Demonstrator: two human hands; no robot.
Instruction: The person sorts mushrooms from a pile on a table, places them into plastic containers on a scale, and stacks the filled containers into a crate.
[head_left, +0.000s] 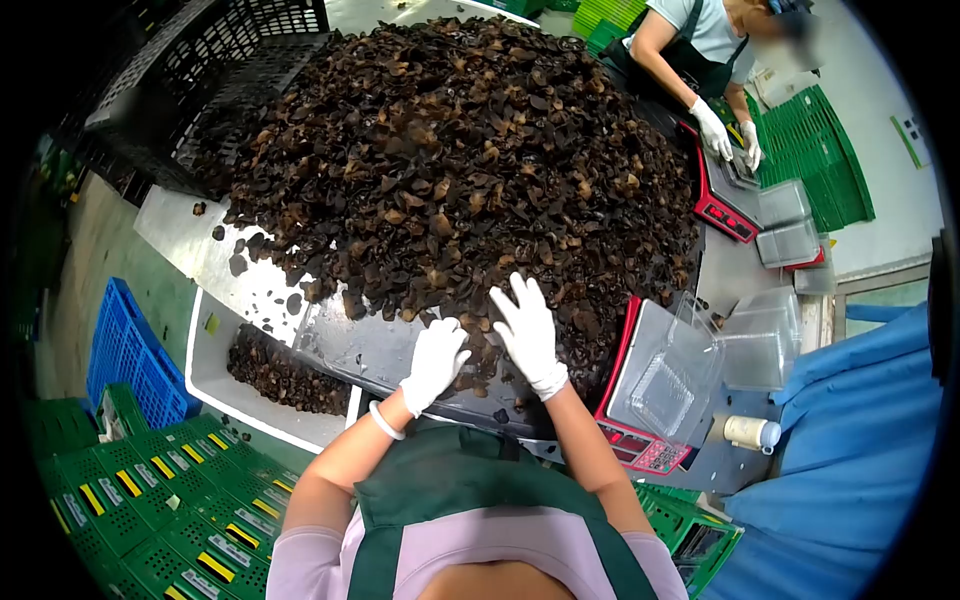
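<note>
A large heap of dark brown wood ear mushrooms (450, 170) covers the metal table before me. My left hand (435, 365), in a white glove, is at the heap's near edge with its fingers bent and the thumb apart; I see nothing in it. To its right, my right hand (527, 335), also white-gloved, lies on the mushrooms with its fingers spread. A few loose pieces lie between the two hands. Close by on the right, a clear plastic box (650, 385) sits on a red scale (660, 455).
A white bin (205, 355) holding mushrooms stands at the left, near a blue crate (130, 350) and green crates (160, 490). A black crate (220, 90) lies tipped at the back left. Across the table, a white-gloved co-worker (700, 50) handles something on another scale (725, 215).
</note>
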